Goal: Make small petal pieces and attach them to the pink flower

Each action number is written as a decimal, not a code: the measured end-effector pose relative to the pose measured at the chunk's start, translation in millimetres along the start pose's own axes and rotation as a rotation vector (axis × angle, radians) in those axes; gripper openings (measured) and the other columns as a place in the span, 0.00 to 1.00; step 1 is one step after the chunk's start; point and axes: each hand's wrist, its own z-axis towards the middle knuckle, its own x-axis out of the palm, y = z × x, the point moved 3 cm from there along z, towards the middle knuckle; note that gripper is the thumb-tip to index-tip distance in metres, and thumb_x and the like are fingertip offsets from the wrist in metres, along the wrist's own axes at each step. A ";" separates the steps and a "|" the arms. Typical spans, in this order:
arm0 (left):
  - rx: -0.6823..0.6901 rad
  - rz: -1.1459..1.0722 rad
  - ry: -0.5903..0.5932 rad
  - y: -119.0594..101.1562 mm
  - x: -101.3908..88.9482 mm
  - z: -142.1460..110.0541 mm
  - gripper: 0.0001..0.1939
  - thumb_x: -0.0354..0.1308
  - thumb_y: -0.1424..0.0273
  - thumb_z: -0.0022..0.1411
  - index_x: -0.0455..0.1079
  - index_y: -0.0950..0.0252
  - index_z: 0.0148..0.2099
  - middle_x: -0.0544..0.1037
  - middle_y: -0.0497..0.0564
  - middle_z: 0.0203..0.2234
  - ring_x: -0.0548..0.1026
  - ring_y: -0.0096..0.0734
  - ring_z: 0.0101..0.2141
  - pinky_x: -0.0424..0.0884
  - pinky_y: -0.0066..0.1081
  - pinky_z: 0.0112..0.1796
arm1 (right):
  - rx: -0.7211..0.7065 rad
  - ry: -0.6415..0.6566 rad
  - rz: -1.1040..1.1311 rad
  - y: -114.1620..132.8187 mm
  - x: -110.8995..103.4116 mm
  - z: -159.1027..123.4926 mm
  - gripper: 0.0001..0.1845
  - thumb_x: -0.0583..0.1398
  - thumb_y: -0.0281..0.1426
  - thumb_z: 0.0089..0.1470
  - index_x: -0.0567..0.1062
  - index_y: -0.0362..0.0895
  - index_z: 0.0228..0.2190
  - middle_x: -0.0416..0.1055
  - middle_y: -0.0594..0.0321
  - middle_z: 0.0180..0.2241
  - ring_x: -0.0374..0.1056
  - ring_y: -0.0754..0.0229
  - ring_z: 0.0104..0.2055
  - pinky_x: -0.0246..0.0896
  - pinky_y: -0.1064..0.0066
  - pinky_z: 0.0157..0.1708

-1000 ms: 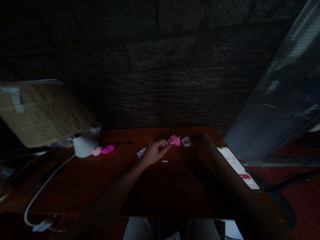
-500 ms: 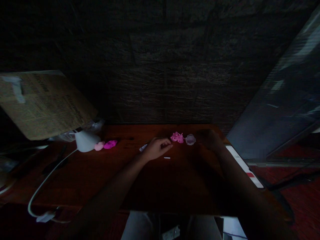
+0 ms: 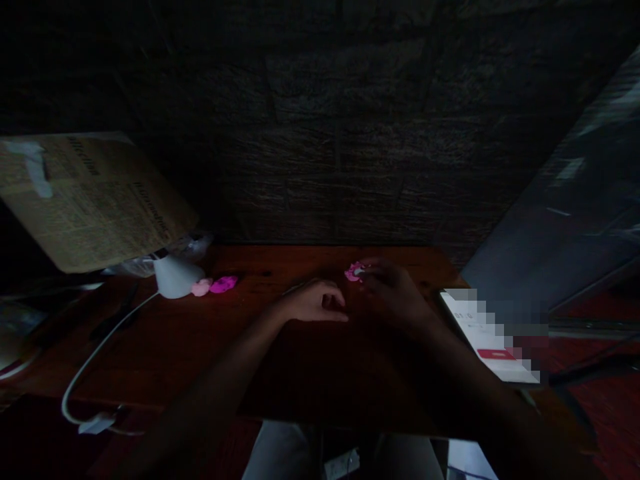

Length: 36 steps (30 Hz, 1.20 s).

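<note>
Near the middle of the wooden table, my left hand (image 3: 316, 301) rests with its fingers bent and the thumb apart, a gap between them and nothing visible inside. My right hand (image 3: 393, 290) is at the pink clay-like flower (image 3: 351, 272), its fingertips brought together at the flower's right side. A small whitish piece (image 3: 359, 269) shows at these fingertips; its kind is unclear. My right hand and its fingers cover part of the flower. To the left lie a pale pink lump (image 3: 201, 287) and a bright magenta lump (image 3: 223, 285).
A white lamp-like cone (image 3: 175, 277) with a cardboard sheet (image 3: 100, 200) above it stands at left, its white cable (image 3: 93, 357) hanging over the front edge. A lit phone (image 3: 475, 330) lies at the right edge. A dark brick wall (image 3: 320, 133) rises behind.
My right hand has moved left to the pink flower, covering the pale purple flower's spot. My left hand has shifted slightly down, its thumb farther apart; the small white stick near it no longer shows there.
</note>
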 end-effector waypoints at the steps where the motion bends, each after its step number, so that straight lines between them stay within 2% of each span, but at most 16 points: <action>1: -0.012 -0.046 -0.035 0.4 -1.9 0.5 0.14 0.68 0.60 0.57 0.78 0.66 0.38 0.79 0.50 0.31 0.73 0.26 0.30 0.65 0.26 0.32 | 0.024 0.044 0.016 -0.9 10.5 -3.1 0.24 0.69 0.45 0.43 0.77 0.46 0.40 0.81 0.55 0.40 0.77 0.56 0.32 0.71 0.66 0.31; 3: -0.039 -0.167 -0.130 1.8 -7.3 1.2 0.13 0.66 0.60 0.60 0.77 0.66 0.38 0.80 0.50 0.31 0.74 0.26 0.31 0.67 0.26 0.34 | 0.056 0.076 0.030 -2.1 23.8 -7.4 0.21 0.69 0.45 0.43 0.79 0.46 0.37 0.81 0.59 0.33 0.75 0.58 0.30 0.71 0.67 0.29; 6: -0.071 -0.308 -0.251 5.5 -14.6 1.5 0.14 0.67 0.60 0.58 0.76 0.67 0.37 0.80 0.50 0.31 0.75 0.26 0.31 0.68 0.26 0.34 | 0.104 0.086 0.041 -3.8 28.4 -9.6 0.19 0.69 0.44 0.44 0.81 0.45 0.35 0.78 0.63 0.26 0.74 0.59 0.29 0.70 0.68 0.29; 10: -0.085 -0.421 -0.318 9.6 -15.9 3.1 0.16 0.70 0.60 0.54 0.76 0.68 0.37 0.81 0.51 0.31 0.76 0.26 0.32 0.70 0.28 0.37 | 0.147 0.056 0.044 -6.9 22.6 -8.3 0.19 0.69 0.43 0.43 0.83 0.44 0.35 0.78 0.62 0.27 0.73 0.60 0.30 0.68 0.70 0.29; 14: -0.107 -0.496 -0.341 6.6 -12.9 5.0 0.17 0.70 0.59 0.54 0.77 0.68 0.37 0.81 0.51 0.32 0.76 0.27 0.33 0.70 0.28 0.37 | 0.136 0.032 0.003 -12.1 20.3 -6.2 0.18 0.69 0.42 0.43 0.84 0.45 0.35 0.79 0.61 0.31 0.72 0.58 0.32 0.67 0.67 0.31; 20: -0.210 -0.586 -0.339 -4.7 -6.5 5.0 0.18 0.68 0.58 0.55 0.77 0.67 0.41 0.77 0.47 0.28 0.69 0.21 0.25 0.64 0.25 0.29 | 0.005 0.018 0.110 -15.1 23.0 -4.2 0.16 0.73 0.41 0.41 0.81 0.47 0.31 0.81 0.59 0.35 0.75 0.52 0.43 0.68 0.58 0.47; 25: -0.239 -0.609 -0.316 -5.2 -1.1 5.9 0.20 0.67 0.55 0.56 0.77 0.68 0.42 0.74 0.45 0.24 0.65 0.20 0.22 0.62 0.25 0.27 | 0.040 -0.004 0.149 -16.9 23.3 -3.5 0.19 0.75 0.42 0.37 0.79 0.47 0.31 0.82 0.59 0.35 0.77 0.52 0.41 0.68 0.57 0.50; 27: -0.210 -0.572 -0.311 -2.1 -2.4 6.2 0.20 0.66 0.55 0.57 0.77 0.67 0.42 0.76 0.47 0.25 0.67 0.21 0.24 0.62 0.25 0.28 | 0.032 0.009 0.136 -16.7 22.9 -3.4 0.21 0.75 0.43 0.37 0.80 0.47 0.33 0.82 0.58 0.36 0.77 0.51 0.43 0.67 0.56 0.52; 30: -0.115 -0.456 -0.282 3.2 -6.0 5.3 0.18 0.64 0.55 0.59 0.79 0.67 0.39 0.79 0.50 0.30 0.72 0.25 0.30 0.66 0.27 0.34 | -0.013 0.014 0.039 -14.9 20.4 -4.0 0.17 0.72 0.43 0.42 0.83 0.47 0.34 0.82 0.58 0.38 0.75 0.50 0.48 0.64 0.55 0.55; 32: -0.053 -0.320 -0.170 5.4 -5.3 4.0 0.15 0.65 0.58 0.60 0.79 0.67 0.37 0.80 0.51 0.31 0.73 0.27 0.32 0.66 0.28 0.36 | -0.004 0.025 -0.044 -14.2 18.3 -4.7 0.15 0.69 0.41 0.46 0.84 0.48 0.35 0.82 0.58 0.39 0.75 0.50 0.46 0.66 0.56 0.50; 34: -0.007 -0.139 -0.013 6.2 -2.0 2.2 0.11 0.68 0.62 0.57 0.81 0.66 0.37 0.79 0.50 0.30 0.72 0.27 0.31 0.64 0.27 0.34 | 0.039 0.051 -0.092 -13.4 16.5 -5.7 0.15 0.67 0.41 0.48 0.85 0.48 0.37 0.82 0.60 0.37 0.75 0.53 0.38 0.68 0.59 0.41; 36: 0.029 -0.018 0.074 5.9 0.4 0.4 0.09 0.69 0.64 0.57 0.81 0.64 0.37 0.78 0.49 0.29 0.71 0.26 0.30 0.62 0.26 0.33 | 0.044 0.059 -0.088 -10.0 14.9 -6.7 0.14 0.67 0.40 0.47 0.85 0.48 0.36 0.82 0.60 0.37 0.72 0.56 0.34 0.66 0.63 0.34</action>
